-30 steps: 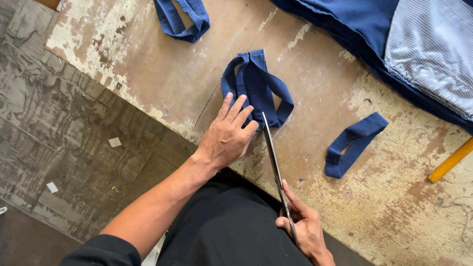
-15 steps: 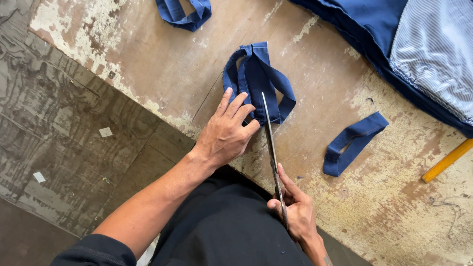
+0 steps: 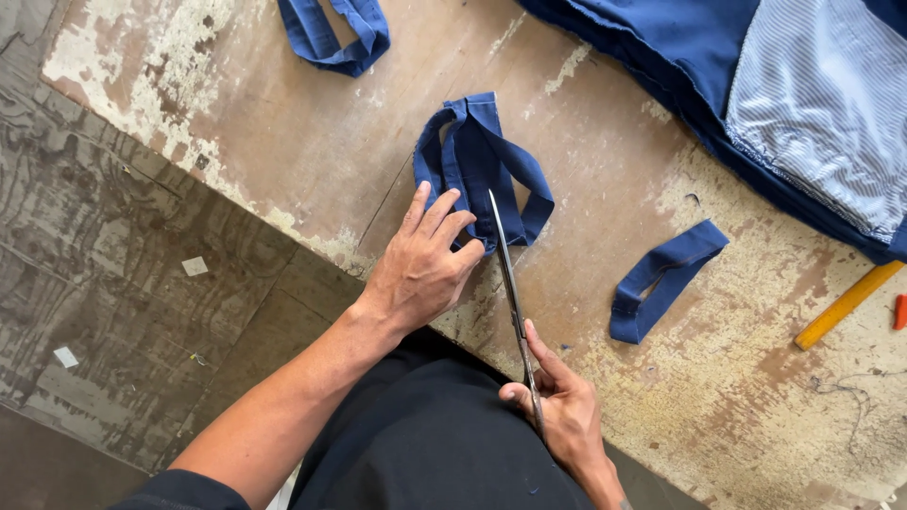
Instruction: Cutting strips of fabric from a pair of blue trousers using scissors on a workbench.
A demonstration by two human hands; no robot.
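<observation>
Head view: left hand (image 3: 422, 269) flat, fingers spread, pinning folded navy fabric strip bundle (image 3: 482, 170) just beyond its fingertips.
Right hand (image 3: 557, 416): closed round long steel scissors (image 3: 510, 293).
Handling: probably soft, light, floppy; hold near the cut.

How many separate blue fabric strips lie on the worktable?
3: a looped strip under the left hand beside the scissors, one at the top edge, partly cut off, one right of the scissors. Others may lie out of frame.

We seem to be in a tailoring workshop: a worn, paint-scuffed worktable (image 3: 283, 123) under our hands, cut blue fabric strips (image 3: 661, 279) nearby, and a yellow ruler (image 3: 846, 304) beyond our right hand (image 3: 557, 416).
</observation>
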